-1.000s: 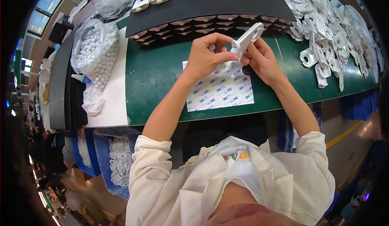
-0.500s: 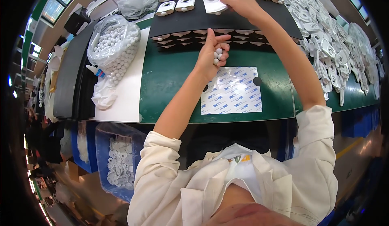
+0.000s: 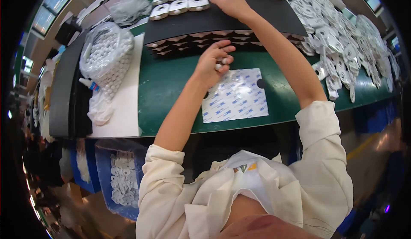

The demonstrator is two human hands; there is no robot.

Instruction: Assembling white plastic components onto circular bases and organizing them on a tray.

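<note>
Several small white balls lie in the curled fingers of my left hand, palm up, in front of the black board stack. My right hand reaches over the top black board. Its thumb and forefinger are apart, with nothing visible between them, just right of a white plastic part with a round hole. That part stands at the right end of a short front row. Behind it, further rows of similar parts run across the board. Beneath, stacked boards have white parts between them.
A sheet with printed backing lies on the green table. To the left are a bag of white balls, a small glue bottle and black boards. White parts heap at right; a lined blue bin stands below.
My right hand has let go of the white part, which now stands in the front row. My left fingers have curled further around the balls. The whole view has shifted slightly.
</note>
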